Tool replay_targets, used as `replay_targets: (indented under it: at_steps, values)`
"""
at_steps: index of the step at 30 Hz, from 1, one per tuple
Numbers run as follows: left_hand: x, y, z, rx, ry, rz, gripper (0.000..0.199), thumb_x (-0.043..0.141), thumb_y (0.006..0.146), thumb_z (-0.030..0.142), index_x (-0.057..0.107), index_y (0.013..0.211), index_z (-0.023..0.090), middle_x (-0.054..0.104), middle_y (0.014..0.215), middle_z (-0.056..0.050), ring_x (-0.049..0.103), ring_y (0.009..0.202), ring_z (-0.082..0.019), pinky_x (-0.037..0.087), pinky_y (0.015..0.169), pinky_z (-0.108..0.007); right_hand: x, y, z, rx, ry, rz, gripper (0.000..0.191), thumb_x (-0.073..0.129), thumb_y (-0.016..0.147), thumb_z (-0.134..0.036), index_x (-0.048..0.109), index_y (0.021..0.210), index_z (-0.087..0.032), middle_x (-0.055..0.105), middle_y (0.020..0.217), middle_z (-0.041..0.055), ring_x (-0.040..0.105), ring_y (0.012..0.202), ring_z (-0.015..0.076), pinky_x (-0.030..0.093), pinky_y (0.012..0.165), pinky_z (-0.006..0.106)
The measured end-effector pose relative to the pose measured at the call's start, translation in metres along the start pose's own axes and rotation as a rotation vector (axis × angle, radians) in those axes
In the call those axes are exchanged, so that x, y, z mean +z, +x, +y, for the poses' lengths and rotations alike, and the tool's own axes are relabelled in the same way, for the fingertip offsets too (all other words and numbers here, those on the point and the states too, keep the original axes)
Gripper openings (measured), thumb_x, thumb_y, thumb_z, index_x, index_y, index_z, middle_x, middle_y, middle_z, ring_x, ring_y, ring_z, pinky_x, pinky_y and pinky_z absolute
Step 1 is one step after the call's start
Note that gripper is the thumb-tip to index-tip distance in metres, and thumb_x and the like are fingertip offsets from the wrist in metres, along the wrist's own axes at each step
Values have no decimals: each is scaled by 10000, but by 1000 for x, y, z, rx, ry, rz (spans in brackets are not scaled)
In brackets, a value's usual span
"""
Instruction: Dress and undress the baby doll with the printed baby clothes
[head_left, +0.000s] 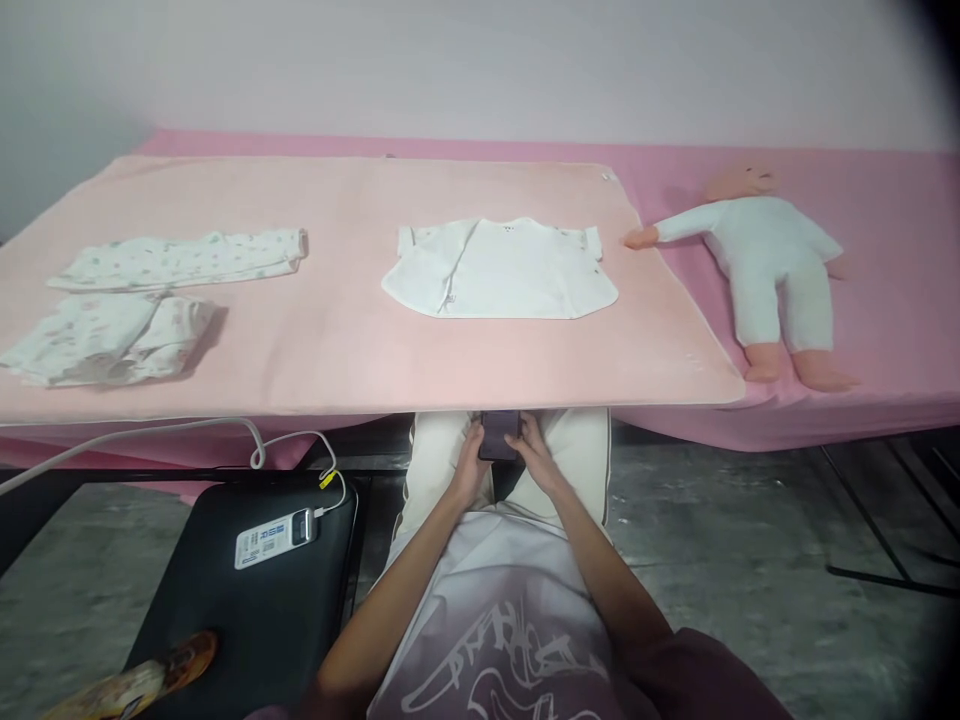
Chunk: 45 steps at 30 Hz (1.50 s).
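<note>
- I see the left hand and right hand holding the dark phone from either side, fingers curled, partly hidden.
- I judge it light, stiff, slick, breakable; side edges suit gripping.

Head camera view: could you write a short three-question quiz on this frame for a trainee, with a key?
1. What do the left hand and the right hand hold together?
2. True or false: in the picture, the doll lies to the left of the white shirt.
3. The white device with a cable plugged in lies on: A) the pink mat, B) the floor, C) the black seat.

Key:
1. A dark phone.
2. False; the doll is to the right.
3. C.
</note>
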<state>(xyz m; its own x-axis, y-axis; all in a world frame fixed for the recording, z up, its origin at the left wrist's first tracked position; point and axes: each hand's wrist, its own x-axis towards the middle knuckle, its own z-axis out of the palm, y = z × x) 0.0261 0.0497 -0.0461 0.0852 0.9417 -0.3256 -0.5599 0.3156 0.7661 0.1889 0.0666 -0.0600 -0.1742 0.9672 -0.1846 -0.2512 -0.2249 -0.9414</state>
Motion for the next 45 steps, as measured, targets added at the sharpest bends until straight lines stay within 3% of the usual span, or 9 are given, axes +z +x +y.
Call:
replay_targets:
  at_steps: [6,13,19,31,35,39,45]
  values:
    - [-3,2,-6,2,-28,15,587,869,936,672,780,1333,248,752,1417,-86,661,1384,-317,558,1126,-397,6,6,14,-14,16,47,751,926,839,-558,477,1399,-334,712,1335,69,688,1257,257,550,1187,448]
    - [1,4,-7,42,-10,59,596,878,914,706,808,1290,250,770,1332,-69,678,1285,-274,554,1030,-333,-1,-1,4,46,37,10,606,791,902,-443,529,1436,-330,733,1405,47,667,1371,268,497,1260,447]
    - [6,2,-2,44,-39,72,627,918,884,683,801,1315,243,774,1329,-77,703,1252,-264,557,1025,-329,-2,-5,-3,45,39,-38,636,772,891,-406,534,1477,-341,745,1395,47,666,1357,274,515,1220,444]
    - [7,-1,-1,49,-44,81,540,918,899,609,787,1282,251,785,1319,-70,717,1309,-287,581,1059,-352,-2,-5,0,-18,-9,-69,685,808,929,-484,484,1514,-341,745,1292,56,679,1160,248,571,1086,418]
    - [7,-5,6,19,-93,21,546,870,925,618,773,1316,250,782,1386,-85,686,1391,-333,582,1101,-407,-6,-7,-2,-21,-18,-130,738,827,952,-542,460,1560,-341,729,1372,79,686,1199,244,571,1131,434]
    - [3,-5,5,12,-104,41,554,856,927,628,766,1321,249,788,1356,-80,684,1380,-328,573,1100,-410,-7,-8,-1,-34,-40,-148,770,833,967,-580,443,1585,-338,712,1430,97,697,1226,235,571,1166,438]
    - [3,-5,2,21,-58,43,566,861,923,639,758,1324,253,781,1388,-75,683,1383,-324,568,1104,-399,4,-5,6,-60,1,-41,787,913,897,-597,471,1491,-329,735,1372,87,706,1279,244,579,1170,428]
